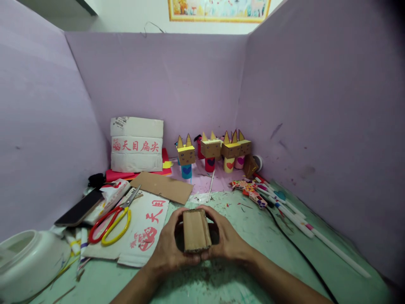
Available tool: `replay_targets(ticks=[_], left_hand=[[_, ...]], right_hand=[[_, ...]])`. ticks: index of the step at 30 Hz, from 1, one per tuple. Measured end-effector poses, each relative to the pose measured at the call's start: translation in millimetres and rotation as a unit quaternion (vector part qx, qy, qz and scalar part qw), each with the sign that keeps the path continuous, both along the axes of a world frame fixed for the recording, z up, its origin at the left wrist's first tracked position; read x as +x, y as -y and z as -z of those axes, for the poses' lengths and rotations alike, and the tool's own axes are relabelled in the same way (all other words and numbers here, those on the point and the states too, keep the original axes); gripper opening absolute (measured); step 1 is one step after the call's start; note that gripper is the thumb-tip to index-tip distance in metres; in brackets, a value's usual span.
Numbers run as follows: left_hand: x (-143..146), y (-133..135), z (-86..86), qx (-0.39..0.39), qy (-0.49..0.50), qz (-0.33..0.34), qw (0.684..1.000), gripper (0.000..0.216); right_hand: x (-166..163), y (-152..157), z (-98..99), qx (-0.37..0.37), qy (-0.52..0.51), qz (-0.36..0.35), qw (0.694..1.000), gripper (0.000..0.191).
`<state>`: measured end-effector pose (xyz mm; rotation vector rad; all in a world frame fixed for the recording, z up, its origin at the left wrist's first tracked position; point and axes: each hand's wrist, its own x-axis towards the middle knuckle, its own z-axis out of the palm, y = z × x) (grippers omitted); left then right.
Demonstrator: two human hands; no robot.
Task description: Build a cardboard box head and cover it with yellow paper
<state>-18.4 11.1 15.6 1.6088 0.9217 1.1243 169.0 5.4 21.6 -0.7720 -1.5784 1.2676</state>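
Note:
A small brown cardboard box [196,230] is held between both hands above the green table, low in the middle of the view. My left hand [171,240] curls around its left side, thumb at the near edge and fingertips at the far edge. On the other side my right hand [225,236] grips it the same way. Dark gaps show between the palms and the box. Left of the hands, scissors [122,215] with one red and one yellow handle lie on a white printed cardboard sheet [142,228]. Beyond them is a flat brown cardboard piece [164,185].
Several box-headed cardboard figures [186,156] with pointed horns stand at the back. A patterned glue gun [249,192] with a black cord lies right, beside white tubes [294,215]. A white bowl [34,261], a dark phone [79,207] and a white carton [136,144] are left. Purple walls [158,76] enclose the table.

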Motion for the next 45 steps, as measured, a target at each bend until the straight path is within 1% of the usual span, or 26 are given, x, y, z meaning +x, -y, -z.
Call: replay_targets(ticks=[3,5,9,12,15,17,19,22,25,28,31,34,36,39,43,45], left_hand=[[3.6,3.8,-3.0,-0.007,0.049,-0.025,0.998,0.086],[5.4,6.4,-5.2,-0.025,0.095,-0.034,0.995,0.087],[5.9,8.5,-7.9,-0.047,0.144,-0.024,0.988,0.085],[4.8,8.1,-7.0,-0.033,0.133,-0.022,0.99,0.087],[3.2,6.7,-2.7,0.002,0.086,-0.012,0.996,0.09],[2.2,4.5,1.8,0.023,0.056,-0.003,0.998,0.093],[1.5,0.7,6.9,0.027,0.049,-0.002,0.998,0.1],[0.6,-6.6,13.5,-0.021,0.104,0.014,0.994,0.108],[-0.5,-10.4,15.1,-0.099,0.211,0.067,0.97,0.102],[-0.3,-6.7,9.4,-0.164,0.287,0.121,0.936,0.088],[2.6,0.0,0.4,-0.192,0.307,0.148,0.92,0.081],[6.3,3.8,-6.1,-0.186,0.295,0.123,0.929,0.078],[7.7,4.5,-8.5,-0.178,0.275,0.099,0.94,0.078],[7.9,4.9,-10.6,-0.195,0.259,0.079,0.943,0.08],[9.5,5.7,-9.9,-0.221,0.272,0.034,0.936,0.082],[11.2,5.5,-7.9,-0.224,0.285,0.041,0.931,0.081]], right_hand=[[-0.6,-1.3,-0.9,-0.017,-0.02,-0.037,0.999,0.08],[-1.3,-2.4,-1.0,-0.015,-0.015,-0.045,0.999,0.078],[-1.8,-3.3,-0.6,0.0,-0.01,-0.047,0.999,0.079],[-0.6,-2.6,0.0,0.01,0.006,-0.038,0.999,0.085],[0.6,-2.6,1.3,0.027,0.032,-0.022,0.999,0.093],[0.8,-4.0,2.3,0.045,0.039,-0.008,0.998,0.093],[0.6,-6.4,3.1,0.07,0.042,0.019,0.996,0.088],[0.2,-10.0,3.9,0.103,0.046,0.062,0.992,0.083],[0.0,-11.2,4.9,0.114,0.031,0.071,0.99,0.081],[0.0,-10.5,7.2,0.129,0.018,0.068,0.989,0.081],[0.0,-10.8,11.2,0.173,0.013,0.073,0.982,0.078],[-0.7,-11.9,15.1,0.215,0.013,0.067,0.974,0.078],[-1.2,-11.7,16.4,0.223,0.02,0.058,0.973,0.08],[-1.0,-9.4,16.7,0.207,0.054,0.047,0.976,0.082],[1.3,-4.5,16.6,0.163,0.098,0.037,0.981,0.094],[2.4,-3.3,17.3,0.155,0.112,0.043,0.981,0.092]])
